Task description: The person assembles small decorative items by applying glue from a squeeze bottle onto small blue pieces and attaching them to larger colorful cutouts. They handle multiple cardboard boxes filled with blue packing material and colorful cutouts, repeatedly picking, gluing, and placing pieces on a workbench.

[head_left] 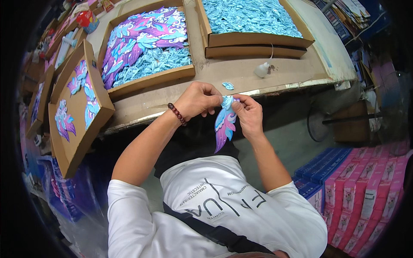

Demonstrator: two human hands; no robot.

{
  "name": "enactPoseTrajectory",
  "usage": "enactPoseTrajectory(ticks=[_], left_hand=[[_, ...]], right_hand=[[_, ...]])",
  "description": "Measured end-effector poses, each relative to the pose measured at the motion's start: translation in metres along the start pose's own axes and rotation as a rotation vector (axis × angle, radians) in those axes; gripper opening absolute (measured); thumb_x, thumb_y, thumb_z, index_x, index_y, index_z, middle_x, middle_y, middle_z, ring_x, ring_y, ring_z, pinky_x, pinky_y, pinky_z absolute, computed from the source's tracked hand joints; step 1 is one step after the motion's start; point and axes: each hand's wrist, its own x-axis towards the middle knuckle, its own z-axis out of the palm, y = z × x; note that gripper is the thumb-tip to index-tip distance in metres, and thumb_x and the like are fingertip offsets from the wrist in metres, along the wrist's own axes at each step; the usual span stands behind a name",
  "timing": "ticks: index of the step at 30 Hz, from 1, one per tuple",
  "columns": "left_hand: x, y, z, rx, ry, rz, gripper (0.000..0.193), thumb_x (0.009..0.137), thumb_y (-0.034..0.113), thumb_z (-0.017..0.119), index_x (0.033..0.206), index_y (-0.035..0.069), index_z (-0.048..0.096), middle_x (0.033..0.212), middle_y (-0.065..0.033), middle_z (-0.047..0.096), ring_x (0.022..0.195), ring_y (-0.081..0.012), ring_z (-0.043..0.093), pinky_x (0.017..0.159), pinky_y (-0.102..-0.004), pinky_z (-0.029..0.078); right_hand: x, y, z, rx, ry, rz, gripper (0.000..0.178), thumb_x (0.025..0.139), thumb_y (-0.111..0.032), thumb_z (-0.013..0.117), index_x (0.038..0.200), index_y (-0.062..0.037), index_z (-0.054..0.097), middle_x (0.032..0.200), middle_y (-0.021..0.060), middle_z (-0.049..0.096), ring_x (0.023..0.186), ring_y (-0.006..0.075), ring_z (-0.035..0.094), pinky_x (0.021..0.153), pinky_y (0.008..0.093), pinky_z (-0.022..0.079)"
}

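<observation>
A purple, pink and light-blue wing-shaped piece [224, 121] hangs tip-down just off the table's front edge. My right hand [251, 114] is closed on its upper right edge, thumb in front. My left hand [198, 99], with a beaded bracelet at the wrist, has its fingertips pinched at the piece's top left, beside a light-blue leaf-like part [227, 101] there. Whether that part is fixed to the wing or loose I cannot tell. Another small light-blue leaf-like piece [228, 86] lies on the table just beyond my hands.
A cardboard tray [150, 79] holds wing pieces and light-blue pieces; another tray [258, 41] at right is full of light-blue ones. A tilted tray [77, 146] with a few wings leans at left. A small white squeeze bottle [261, 70] stands near the edge. Pink boxes [365, 189] are stacked right.
</observation>
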Motion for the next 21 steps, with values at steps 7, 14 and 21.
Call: enactPoseTrajectory(ticks=[7, 14, 21], left_hand=[[-0.0074, 0.0007, 0.0013, -0.052, -0.051, -0.007, 0.019, 0.087, 0.014, 0.065, 0.09, -0.005, 0.063, 0.075, -0.0072, 0.064, 0.059, -0.0113, 0.062, 0.046, -0.0217, 0.048], [-0.0078, -0.0057, -0.0026, -0.134, -0.092, 0.019, 0.019, 0.09, 0.014, 0.063, 0.093, -0.005, 0.062, 0.079, -0.008, 0.064, 0.063, -0.012, 0.064, 0.049, -0.0222, 0.05], [-0.009, -0.0068, -0.0017, -0.143, -0.105, 0.042, 0.019, 0.089, 0.014, 0.064, 0.095, -0.004, 0.062, 0.079, -0.0068, 0.064, 0.066, -0.0113, 0.063, 0.053, -0.023, 0.052]], right_hand=[[0.0003, -0.0027, 0.0031, -0.067, -0.043, 0.007, 0.032, 0.086, -0.019, 0.072, 0.105, 0.0039, 0.063, 0.083, 0.0018, 0.065, 0.07, 0.0045, 0.055, 0.062, 0.018, 0.046], [0.0002, -0.0031, 0.0025, -0.141, -0.054, 0.028, 0.029, 0.085, -0.019, 0.072, 0.103, 0.0029, 0.065, 0.081, 0.001, 0.064, 0.069, 0.004, 0.054, 0.06, 0.0175, 0.045], [0.0009, -0.0028, 0.0015, -0.163, -0.036, 0.006, 0.028, 0.086, -0.02, 0.072, 0.101, 0.0027, 0.065, 0.081, 0.0007, 0.065, 0.067, 0.0037, 0.054, 0.059, 0.0181, 0.045]])
